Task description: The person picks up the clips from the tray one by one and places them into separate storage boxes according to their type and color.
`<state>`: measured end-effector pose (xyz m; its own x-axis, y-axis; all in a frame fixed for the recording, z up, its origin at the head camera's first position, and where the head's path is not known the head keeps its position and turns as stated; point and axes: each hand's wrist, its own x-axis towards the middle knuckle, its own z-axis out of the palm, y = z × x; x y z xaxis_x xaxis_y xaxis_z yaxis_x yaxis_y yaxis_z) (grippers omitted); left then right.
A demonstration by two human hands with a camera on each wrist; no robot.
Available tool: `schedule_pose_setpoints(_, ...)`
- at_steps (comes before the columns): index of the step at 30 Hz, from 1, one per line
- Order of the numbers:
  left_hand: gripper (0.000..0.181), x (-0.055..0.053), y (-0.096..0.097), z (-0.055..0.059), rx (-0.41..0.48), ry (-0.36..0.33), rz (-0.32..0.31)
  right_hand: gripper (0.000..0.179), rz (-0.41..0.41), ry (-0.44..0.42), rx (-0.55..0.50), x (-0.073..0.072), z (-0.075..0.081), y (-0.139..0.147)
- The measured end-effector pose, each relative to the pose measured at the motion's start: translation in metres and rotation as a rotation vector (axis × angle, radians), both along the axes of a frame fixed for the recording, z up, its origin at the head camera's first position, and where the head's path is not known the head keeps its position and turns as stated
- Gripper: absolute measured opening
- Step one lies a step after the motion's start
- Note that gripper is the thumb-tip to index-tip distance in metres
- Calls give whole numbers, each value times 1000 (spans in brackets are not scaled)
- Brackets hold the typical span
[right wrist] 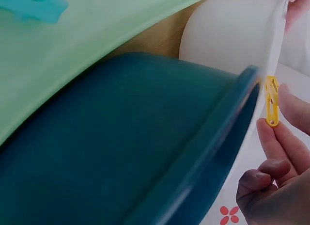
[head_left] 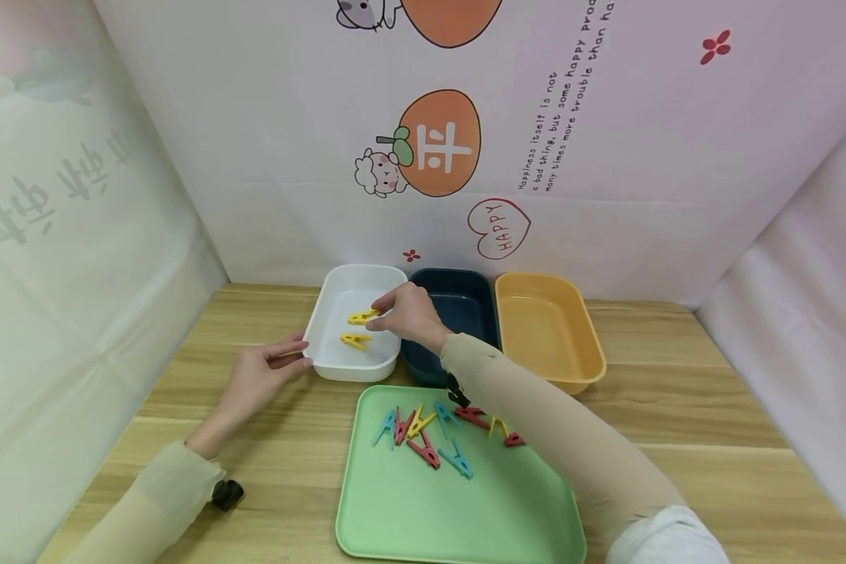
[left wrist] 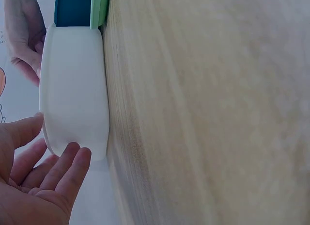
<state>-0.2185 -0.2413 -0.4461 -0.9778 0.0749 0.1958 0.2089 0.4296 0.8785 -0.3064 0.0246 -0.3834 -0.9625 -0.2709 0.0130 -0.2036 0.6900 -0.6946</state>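
My right hand [head_left: 412, 313] is over the white bin [head_left: 356, 290] and pinches a yellow clothespin [head_left: 358, 319] between thumb and fingers. In the right wrist view this yellow clothespin [right wrist: 272, 101] shows close to the bin's rim. Another yellow clothespin [head_left: 356, 341] lies on the bin floor. At the bin's left side is my left hand [head_left: 261, 376], its fingertips against the outer wall. The left wrist view shows the thumb near the rim and loosely bent fingers [left wrist: 63, 174] by the wall.
A dark blue bin [head_left: 458, 290] and a yellow bin [head_left: 546, 313] stand in a row right of the white one. In front lies a green tray [head_left: 458, 517] with several red, blue and yellow clothespins [head_left: 424, 452]. A printed cloth [head_left: 289, 157] hangs behind the wooden table [head_left: 289, 470].
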Motion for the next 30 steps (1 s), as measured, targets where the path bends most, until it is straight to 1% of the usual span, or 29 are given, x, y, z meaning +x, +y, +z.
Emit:
schedule_pose_setpoints(7,39,-1,0,0,9,-3,-7,33,-7,7,35,-7,-5,-4)
schedule_pose_setpoints(18,39,1,0,0,17,-2,-6,33,-6,14,59,-9,-9,-11)
schedule_pose_setpoints(26,39,0,1,1,10,2,-1,33,-16,35,86,-13,-11,-11)
schedule_pose_setpoints(30,40,0,1,0,10,-1,-1,33,-24,28,88,-14,-12,-12)
